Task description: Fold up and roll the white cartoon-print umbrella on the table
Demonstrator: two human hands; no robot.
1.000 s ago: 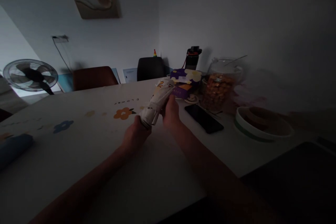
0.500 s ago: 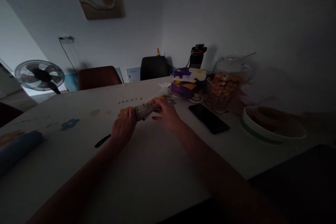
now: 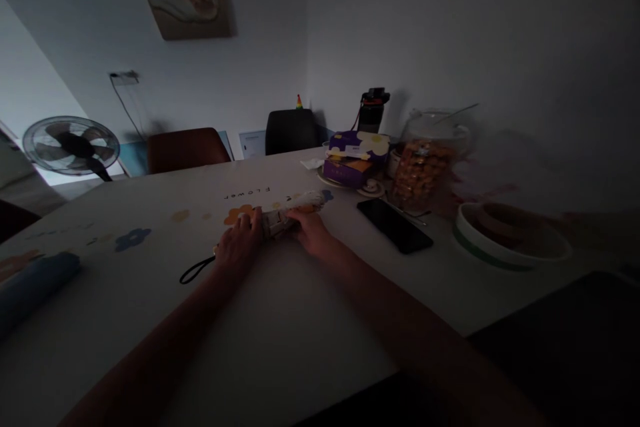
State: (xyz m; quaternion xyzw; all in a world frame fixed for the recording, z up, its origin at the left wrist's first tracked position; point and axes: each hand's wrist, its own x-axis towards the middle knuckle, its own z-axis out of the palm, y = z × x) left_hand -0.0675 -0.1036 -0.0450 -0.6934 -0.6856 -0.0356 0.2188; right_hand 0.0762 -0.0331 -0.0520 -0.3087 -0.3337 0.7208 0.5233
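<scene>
A folded umbrella in pale printed fabric lies low over the table, its far end pointing right and away from me. My left hand is wrapped round its near end, where a black wrist strap loops out onto the tabletop. Farther along the umbrella, my right hand is closed on the fabric, thumb and fingers on its side. The underside of the umbrella and some fingertips are hidden.
On the right are a black phone, a glass jar of brown pieces, purple boxes and a white bowl. A dark bottle stands behind. A blue rolled item lies left on the table.
My right hand has closed on the umbrella and shifted slightly left and down. The umbrella sits a little lower, and the strap's loop has opened out.
</scene>
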